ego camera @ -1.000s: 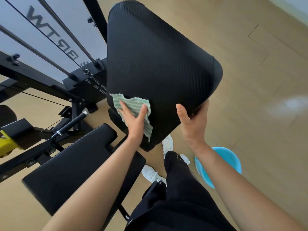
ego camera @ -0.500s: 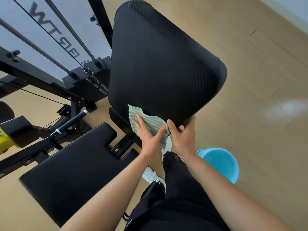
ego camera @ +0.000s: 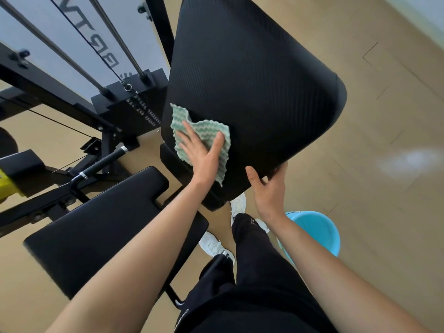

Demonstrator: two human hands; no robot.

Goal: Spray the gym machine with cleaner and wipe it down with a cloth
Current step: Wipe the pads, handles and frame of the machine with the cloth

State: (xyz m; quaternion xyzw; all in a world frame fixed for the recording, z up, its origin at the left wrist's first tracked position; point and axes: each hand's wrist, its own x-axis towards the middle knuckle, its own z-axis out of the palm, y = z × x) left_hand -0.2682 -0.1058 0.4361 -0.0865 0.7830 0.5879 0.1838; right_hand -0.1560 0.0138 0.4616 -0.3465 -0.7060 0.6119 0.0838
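Left hand (ego camera: pixel 204 157): lying flat, fingers straight, pressing the green cloth (ego camera: pixel 206 128) against the lower left of the back pad (ego camera: pixel 252 92).
Right hand (ego camera: pixel 269 188): gripping the pad's bottom edge, fingers curling behind it.
Bucket (ego camera: pixel 322 231): standing on the floor (ego camera: pixel 372 188) at right; contents unclear.

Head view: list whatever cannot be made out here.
Head view:
- Right hand fingers: behind the back pad, at its lower edge.
- Cloth middle: under the left hand.
- Blue bucket: partly behind the right forearm.
- Yellow part: cut by the left edge.
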